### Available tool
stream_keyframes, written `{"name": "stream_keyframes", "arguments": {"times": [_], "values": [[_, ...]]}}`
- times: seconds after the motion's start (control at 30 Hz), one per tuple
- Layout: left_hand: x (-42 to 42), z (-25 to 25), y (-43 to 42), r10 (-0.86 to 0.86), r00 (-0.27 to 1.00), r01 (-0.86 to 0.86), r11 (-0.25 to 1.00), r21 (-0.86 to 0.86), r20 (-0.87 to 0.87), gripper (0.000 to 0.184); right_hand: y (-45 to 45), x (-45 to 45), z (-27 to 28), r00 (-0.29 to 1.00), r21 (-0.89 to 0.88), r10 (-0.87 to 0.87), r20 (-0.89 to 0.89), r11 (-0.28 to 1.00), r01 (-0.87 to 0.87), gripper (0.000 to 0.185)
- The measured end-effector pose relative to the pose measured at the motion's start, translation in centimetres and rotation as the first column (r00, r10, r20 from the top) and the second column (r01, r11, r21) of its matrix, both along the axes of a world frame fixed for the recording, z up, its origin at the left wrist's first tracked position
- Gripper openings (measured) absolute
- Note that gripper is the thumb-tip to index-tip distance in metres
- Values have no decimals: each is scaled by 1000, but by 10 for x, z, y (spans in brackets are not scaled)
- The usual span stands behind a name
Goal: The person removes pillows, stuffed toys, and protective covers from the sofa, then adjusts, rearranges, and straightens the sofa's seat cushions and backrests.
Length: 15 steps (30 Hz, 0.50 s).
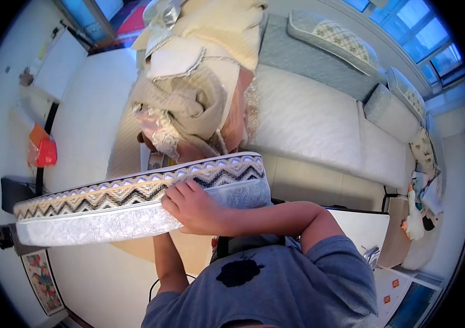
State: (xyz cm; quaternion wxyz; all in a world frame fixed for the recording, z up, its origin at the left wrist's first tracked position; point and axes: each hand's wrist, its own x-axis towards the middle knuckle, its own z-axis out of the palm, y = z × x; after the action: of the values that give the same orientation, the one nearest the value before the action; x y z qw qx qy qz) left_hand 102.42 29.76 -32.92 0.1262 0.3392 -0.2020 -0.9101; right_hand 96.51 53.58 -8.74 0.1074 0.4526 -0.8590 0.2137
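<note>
A long, thick cushion (145,203) is held up across the front of my body, with a zigzag-patterned band along its upper part and pale floral fabric below. My right hand (191,206) lies on its side toward me, fingers bent against the zigzag band. My left forearm reaches up to the cushion's lower edge, and the cushion hides my left hand. Just beyond the cushion, a heap of beige and pink covers (188,104) rests on the seat.
A pale grey sofa (309,109) runs to the right, with patterned back cushions (333,41) and clothes (426,191) at its far end. On the left are a red bag (45,152) and a framed picture (45,281). A white table (360,227) stands at my right.
</note>
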Motion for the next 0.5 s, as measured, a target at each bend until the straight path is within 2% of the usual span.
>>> {"name": "stream_keyframes", "arguments": {"times": [0.17,0.23,0.3,0.4,0.5], "values": [[-64,86,17,-109,986,89,983,-158,-122,66,79,-12,40,997,-146,-73,-36,987,67,73],[-97,116,36,-165,972,128,969,-209,-169,66,113,-24,53,987,-260,-150,-56,957,130,74],[-131,137,63,-217,954,167,958,-233,-208,66,149,-36,67,982,-282,-183,-47,946,163,72],[-181,154,117,-305,922,246,938,-246,-240,65,208,-50,80,958,-361,-272,-92,906,222,69],[-221,149,184,-388,889,339,915,-219,-244,64,269,-54,80,928,-332,-364,-82,888,319,70]]}}
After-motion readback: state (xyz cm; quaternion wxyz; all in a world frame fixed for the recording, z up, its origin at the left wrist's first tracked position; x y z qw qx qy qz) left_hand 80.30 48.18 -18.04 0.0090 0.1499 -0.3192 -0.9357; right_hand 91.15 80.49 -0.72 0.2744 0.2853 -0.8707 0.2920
